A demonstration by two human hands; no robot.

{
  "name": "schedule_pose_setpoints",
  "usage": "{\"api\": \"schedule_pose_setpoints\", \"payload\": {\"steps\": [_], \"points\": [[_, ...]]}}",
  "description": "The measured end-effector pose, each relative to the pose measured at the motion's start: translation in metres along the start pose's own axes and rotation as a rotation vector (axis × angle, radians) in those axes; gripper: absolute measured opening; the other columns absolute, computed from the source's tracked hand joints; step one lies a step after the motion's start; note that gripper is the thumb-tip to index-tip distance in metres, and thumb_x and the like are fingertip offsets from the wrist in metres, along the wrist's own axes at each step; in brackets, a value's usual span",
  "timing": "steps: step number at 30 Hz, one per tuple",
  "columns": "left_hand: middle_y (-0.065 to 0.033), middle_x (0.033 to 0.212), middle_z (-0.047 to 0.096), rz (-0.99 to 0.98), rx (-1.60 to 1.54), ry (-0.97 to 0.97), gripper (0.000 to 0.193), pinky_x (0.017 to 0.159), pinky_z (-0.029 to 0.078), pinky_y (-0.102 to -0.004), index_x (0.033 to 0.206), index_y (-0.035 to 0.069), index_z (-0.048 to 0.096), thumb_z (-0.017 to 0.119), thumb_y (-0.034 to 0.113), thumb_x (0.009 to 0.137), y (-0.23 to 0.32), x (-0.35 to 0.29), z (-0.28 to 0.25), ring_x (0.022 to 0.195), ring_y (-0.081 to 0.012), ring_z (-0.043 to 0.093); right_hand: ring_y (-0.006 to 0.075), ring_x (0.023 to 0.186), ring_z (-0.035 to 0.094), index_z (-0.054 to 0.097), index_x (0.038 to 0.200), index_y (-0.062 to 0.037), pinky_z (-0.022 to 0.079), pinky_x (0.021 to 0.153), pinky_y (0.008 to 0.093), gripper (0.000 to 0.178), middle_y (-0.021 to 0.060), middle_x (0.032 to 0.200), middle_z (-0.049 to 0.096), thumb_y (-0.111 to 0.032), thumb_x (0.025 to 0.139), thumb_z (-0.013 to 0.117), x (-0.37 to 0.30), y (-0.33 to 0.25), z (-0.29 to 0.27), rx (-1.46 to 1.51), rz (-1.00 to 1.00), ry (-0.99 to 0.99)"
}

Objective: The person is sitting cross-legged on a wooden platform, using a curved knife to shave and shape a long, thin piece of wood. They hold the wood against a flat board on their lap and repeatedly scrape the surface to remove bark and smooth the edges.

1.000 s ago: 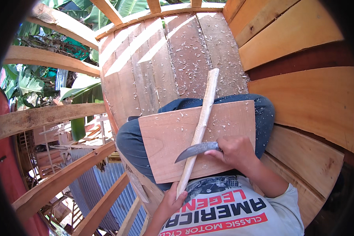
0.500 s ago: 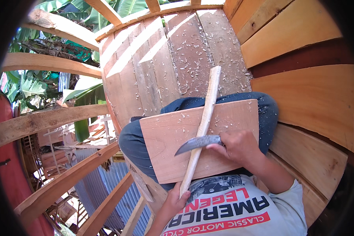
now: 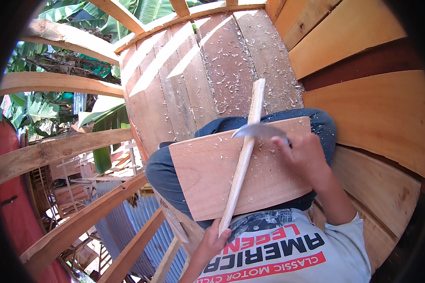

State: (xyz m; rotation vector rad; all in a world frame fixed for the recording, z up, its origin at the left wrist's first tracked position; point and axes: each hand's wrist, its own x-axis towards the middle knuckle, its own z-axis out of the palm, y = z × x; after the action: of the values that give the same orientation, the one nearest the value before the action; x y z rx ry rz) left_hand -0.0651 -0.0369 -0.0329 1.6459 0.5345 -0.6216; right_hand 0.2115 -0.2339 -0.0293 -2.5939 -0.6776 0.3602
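A long pale wooden stick [image 3: 241,168] lies slantwise across a flat wooden board [image 3: 198,174] on my lap. My left hand [image 3: 214,240] is closed round the stick's near end, by my shirt. In my right hand [image 3: 304,153] is a knife [image 3: 259,130] with a curved blade, slightly blurred. Its blade crosses the stick near the board's far edge, pointing left; whether it touches the wood I cannot tell. My right fingers wrap the handle, which they mostly hide. The stick's far end reaches past the board.
Many curled wood shavings [image 3: 231,70] litter the plank floor [image 3: 174,94] ahead. Plank walls [image 3: 368,113] rise on the right. At left, wooden rails [image 3: 61,146] with gaps between them look out on banana leaves [image 3: 104,118] and corrugated metal sheets [image 3: 141,231]. My crossed legs [image 3: 165,174] support the board.
My right hand and the knife have moved away from me along the stick, from its middle toward the far end. My left hand has stayed on the near end.
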Motion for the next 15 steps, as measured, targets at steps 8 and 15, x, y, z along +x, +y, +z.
{"api": "schedule_pose_setpoints", "payload": {"steps": [8, 15], "points": [[-0.0044, 0.072, 0.049, -0.066, -0.139, -0.01, 0.038, 0.06, 0.041, -0.0291, 0.099, -0.001, 0.051, 0.047, 0.037, 0.097, 0.006, 0.0, 0.001, 0.065, -0.0131, 0.045, 0.0302, 0.047, 0.061, 0.068, 0.064, -0.0027, 0.048, 0.046, 0.0402, 0.057, 0.0156, 0.054, 0.059, -0.054, 0.086, 0.058, -0.001, -0.01, 0.004, 0.064, -0.104, -0.025], [-0.0024, 0.072, 0.046, -0.058, -0.173, -0.018, 0.039, 0.06, 0.038, -0.0267, 0.098, 0.0, 0.049, 0.047, 0.039, 0.098, -0.008, -0.001, 0.003, 0.066, -0.0108, 0.043, 0.0303, 0.05, 0.063, 0.069, 0.065, -0.0039, 0.048, 0.046, 0.0389, 0.061, 0.0149, 0.054, 0.061, -0.059, 0.087, 0.054, -0.018, -0.017, 0.007, -0.009, -0.176, -0.132]]}}
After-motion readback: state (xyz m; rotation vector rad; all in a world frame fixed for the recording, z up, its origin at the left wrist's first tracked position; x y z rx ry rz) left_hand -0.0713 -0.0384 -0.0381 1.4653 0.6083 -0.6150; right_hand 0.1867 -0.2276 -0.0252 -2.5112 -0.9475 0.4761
